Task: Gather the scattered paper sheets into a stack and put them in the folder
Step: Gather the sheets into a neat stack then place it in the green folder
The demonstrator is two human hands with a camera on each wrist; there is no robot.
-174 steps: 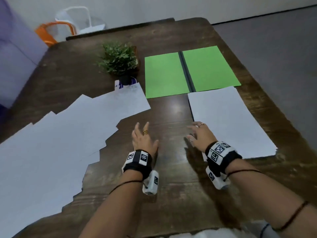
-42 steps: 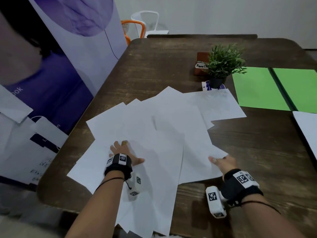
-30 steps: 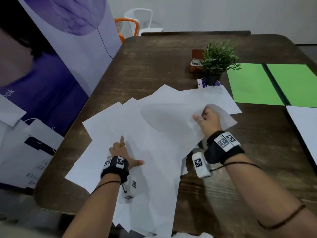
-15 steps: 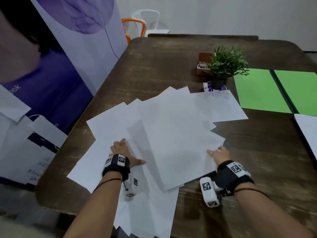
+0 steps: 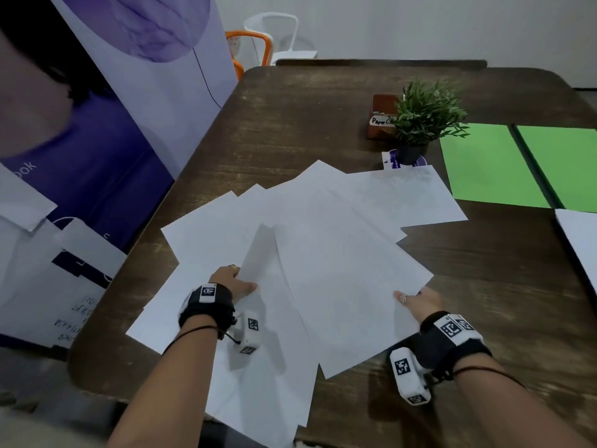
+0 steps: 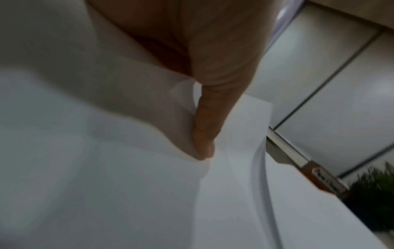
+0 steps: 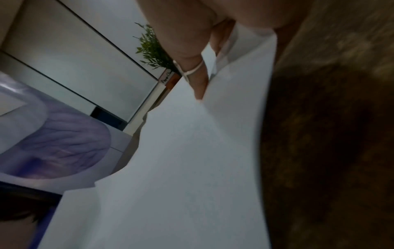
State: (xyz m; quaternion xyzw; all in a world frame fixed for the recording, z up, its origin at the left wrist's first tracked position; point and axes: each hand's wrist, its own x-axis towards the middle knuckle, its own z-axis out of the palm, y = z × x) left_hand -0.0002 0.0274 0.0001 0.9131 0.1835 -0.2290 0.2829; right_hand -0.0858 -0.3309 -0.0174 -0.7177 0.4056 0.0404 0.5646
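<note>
A: Right hand (image 5: 420, 300) pinching top sheet (image 5: 342, 295) at lower right, pulled back from centre?
B: Yes. Left hand (image 5: 232, 282) still gripping scattered sheets (image 5: 226, 227), lower left. Folder (image 5: 491, 164) open, upper right of tabletop (image 5: 290, 124).

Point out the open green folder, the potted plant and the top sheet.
Open green folder (image 5: 484, 166), head view, left flap.
Small green potted plant (image 5: 426, 114), head view, foliage.
Top white paper sheet (image 5: 349, 292), head view, centre.
</note>
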